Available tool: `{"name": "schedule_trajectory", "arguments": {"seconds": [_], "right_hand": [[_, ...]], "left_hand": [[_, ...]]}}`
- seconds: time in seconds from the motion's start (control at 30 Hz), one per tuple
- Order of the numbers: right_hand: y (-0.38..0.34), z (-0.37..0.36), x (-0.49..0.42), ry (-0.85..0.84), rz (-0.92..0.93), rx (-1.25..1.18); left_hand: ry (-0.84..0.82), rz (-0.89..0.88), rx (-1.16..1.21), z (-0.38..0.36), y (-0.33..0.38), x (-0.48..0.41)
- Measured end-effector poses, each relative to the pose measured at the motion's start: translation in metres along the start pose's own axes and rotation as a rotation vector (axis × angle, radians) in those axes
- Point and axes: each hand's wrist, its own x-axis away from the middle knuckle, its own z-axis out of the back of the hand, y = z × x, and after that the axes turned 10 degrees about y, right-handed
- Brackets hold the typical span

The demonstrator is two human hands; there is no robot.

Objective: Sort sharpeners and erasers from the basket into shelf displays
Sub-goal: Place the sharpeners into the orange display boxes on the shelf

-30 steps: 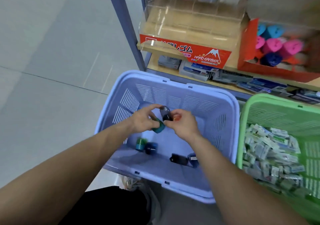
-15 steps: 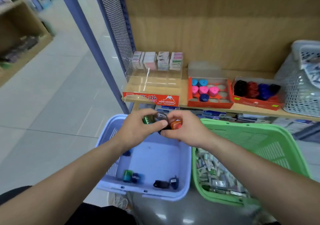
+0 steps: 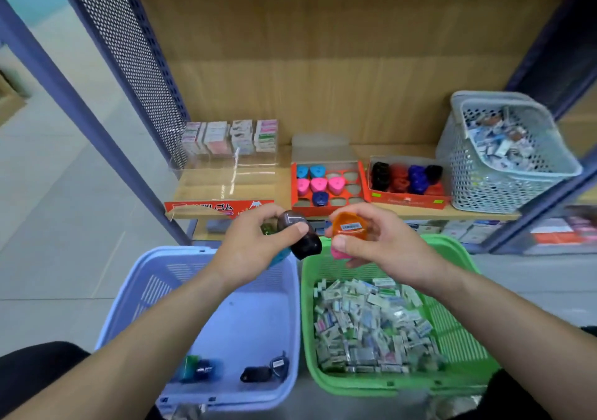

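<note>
- Your left hand (image 3: 255, 248) had its fingers curled round the black sharpeners (image 3: 300, 235), with something green and something teal tucked in behind them.
- Your right hand (image 3: 378, 245) pinched the orange sharpener (image 3: 349, 225) between thumb and fingers, with a pink sharpener (image 3: 337, 253) held under it.
- Both hands were in the air above the inner rims of the two baskets, just in front of the shelf (image 3: 468, 216).
- The blue basket (image 3: 129, 306) lay under your left forearm, with a few sharpeners (image 3: 261, 372) left at its near end.
- The green basket (image 3: 452, 242) was under your right forearm, full of wrapped erasers (image 3: 365, 322).
- On the shelf stood a clear eraser display (image 3: 223, 174), a red tray (image 3: 294, 187) of triangular sharpeners, a second red tray (image 3: 407, 199) of dark ones, and a grey basket (image 3: 484, 177) at the right end.
- Your hands hid part of the clear display's front label and the near edge of the first red tray.
- A mesh panel (image 3: 135, 64) closed off the shelf's left side.
- Half a second before, your hands were pressed together round one cluster. Since then they had come apart, and the orange sharpener had gone with the right.
- Your view had tilted up, so the grey basket showed whole.
</note>
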Motion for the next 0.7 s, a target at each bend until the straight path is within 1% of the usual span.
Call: {"name": "schedule_trajectory", "arguments": {"seconds": [0.13,0.2,0.27,0.33,0.47,0.57,0.63,0.7], "right_hand": [[0.006,0.007,-0.010,0.042,0.044,0.030],[0.013,0.010,-0.017,0.058,0.020,0.053],[0.018,0.013,-0.024,0.093,-0.019,0.021],[0.022,0.015,-0.031,0.119,-0.014,0.031],[0.032,0.020,-0.045,0.118,0.014,0.152],[0.036,0.019,-0.051,0.119,-0.016,0.155],[0.037,0.018,-0.055,0.123,0.021,0.183],[0.040,0.017,-0.059,0.121,0.035,0.159]], "left_hand": [[-0.045,-0.006,0.040,-0.013,0.003,-0.014],[-0.065,0.004,0.078,-0.018,0.001,-0.021],[-0.083,0.016,0.105,-0.023,-0.001,-0.028],[-0.106,0.023,0.091,-0.028,-0.005,-0.033],[-0.129,0.037,0.062,-0.032,-0.010,-0.039],[-0.159,0.038,0.046,-0.032,-0.013,-0.042],[-0.171,0.042,0.041,-0.031,-0.016,-0.044],[-0.172,0.054,0.042,-0.030,-0.018,-0.047]]}}
